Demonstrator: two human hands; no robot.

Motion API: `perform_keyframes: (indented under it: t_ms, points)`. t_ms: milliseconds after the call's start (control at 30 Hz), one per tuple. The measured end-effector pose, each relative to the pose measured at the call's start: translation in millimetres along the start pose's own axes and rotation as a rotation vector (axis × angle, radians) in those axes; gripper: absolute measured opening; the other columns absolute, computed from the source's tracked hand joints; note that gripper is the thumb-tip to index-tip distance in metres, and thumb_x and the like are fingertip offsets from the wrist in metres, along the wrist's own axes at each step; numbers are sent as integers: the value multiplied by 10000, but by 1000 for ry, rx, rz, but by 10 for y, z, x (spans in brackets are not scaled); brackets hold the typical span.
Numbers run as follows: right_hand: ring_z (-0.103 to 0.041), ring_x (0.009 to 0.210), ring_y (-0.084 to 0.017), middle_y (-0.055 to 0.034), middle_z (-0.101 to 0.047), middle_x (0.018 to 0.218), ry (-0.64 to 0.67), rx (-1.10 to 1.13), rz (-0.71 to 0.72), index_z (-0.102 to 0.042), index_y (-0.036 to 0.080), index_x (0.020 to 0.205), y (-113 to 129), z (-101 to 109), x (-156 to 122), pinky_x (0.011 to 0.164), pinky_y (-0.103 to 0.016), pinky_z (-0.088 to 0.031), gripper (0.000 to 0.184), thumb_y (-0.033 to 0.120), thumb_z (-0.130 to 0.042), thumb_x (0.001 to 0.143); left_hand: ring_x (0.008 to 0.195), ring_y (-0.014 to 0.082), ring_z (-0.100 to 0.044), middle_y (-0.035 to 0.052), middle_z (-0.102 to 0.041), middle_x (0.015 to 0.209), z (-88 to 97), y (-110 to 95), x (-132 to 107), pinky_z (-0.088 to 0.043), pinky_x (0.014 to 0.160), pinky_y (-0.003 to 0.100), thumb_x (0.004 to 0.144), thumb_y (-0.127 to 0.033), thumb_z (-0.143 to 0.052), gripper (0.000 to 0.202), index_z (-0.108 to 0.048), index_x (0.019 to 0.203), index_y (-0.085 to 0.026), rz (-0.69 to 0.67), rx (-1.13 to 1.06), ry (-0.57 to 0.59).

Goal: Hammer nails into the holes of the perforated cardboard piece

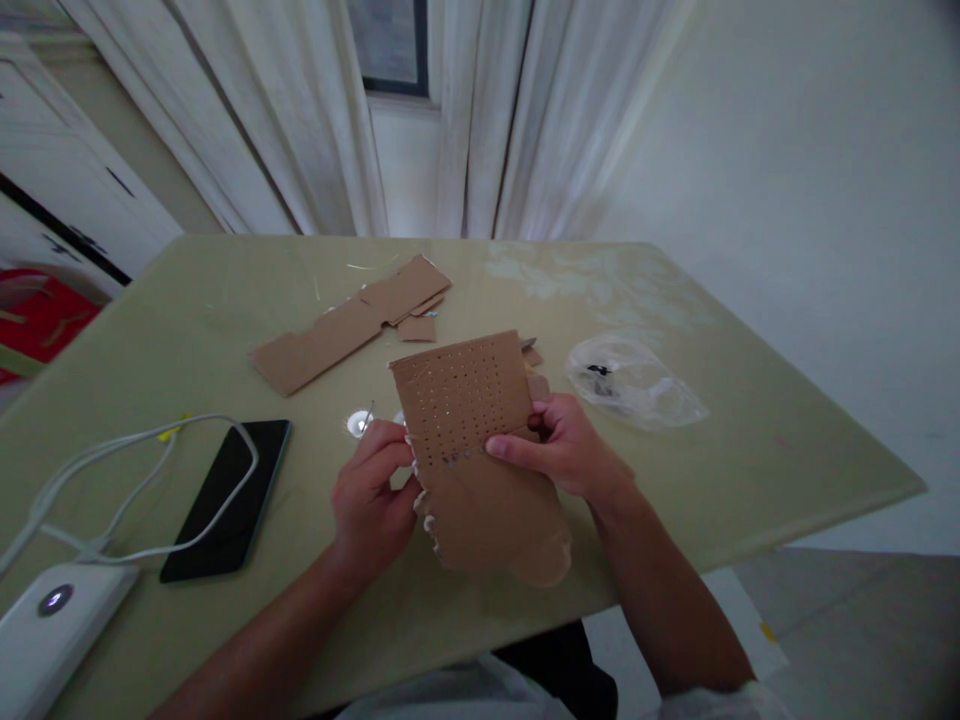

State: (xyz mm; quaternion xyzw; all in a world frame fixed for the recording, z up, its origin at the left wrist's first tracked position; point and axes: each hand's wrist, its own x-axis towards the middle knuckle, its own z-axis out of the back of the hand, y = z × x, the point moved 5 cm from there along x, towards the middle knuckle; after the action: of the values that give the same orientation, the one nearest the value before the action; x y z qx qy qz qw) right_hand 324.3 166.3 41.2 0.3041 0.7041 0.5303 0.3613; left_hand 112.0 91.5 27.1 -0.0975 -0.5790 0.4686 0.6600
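A piece of brown cardboard [480, 480] is held up, tilted, over the near side of the table. Rows of small holes cover its upper part, and its left edge is torn and ragged. My right hand [559, 445] grips its right side, thumb on the front and fingers behind. At the ragged left edge my left hand [379, 490] is closed, its fingertips partly hidden by the board. What those fingers pinch I cannot make out. A thin metal pin-like thing [370, 411] sticks up beside my left knuckles, above a small white round thing [358, 424].
Cardboard strips [337, 330] lie toward the back of the table [750, 470]. A clear plastic bag [637, 385] with small dark items is at right. To the left are a black phone [225, 510], a white cable [142, 440] and a white power bank [64, 625]. A metal tip [529, 343] shows behind the held board.
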Motion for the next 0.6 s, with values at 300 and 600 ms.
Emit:
perform_keyframes:
  t_ms: [300, 600]
  points:
    - [-803, 754, -197, -71, -870, 938, -154, -97, 116, -854, 177, 955, 17, 77, 18, 623, -257, -631, 378, 485, -973, 770, 993, 181, -704, 68, -732, 1172, 77, 32, 121, -593, 832, 322, 1051, -158, -655, 249, -727, 1276, -236, 19, 131, -145]
    - [-810, 789, -217, -74, -871, 973, -113, -145, 106, -854, 184, 1008, -16, 33, 28, 652, -289, -650, 403, 492, -966, 775, 1012, 206, -720, 45, -778, 1119, 10, -154, 121, -557, 915, 383, 973, -117, -816, 204, -779, 1127, -245, -232, 250, 19]
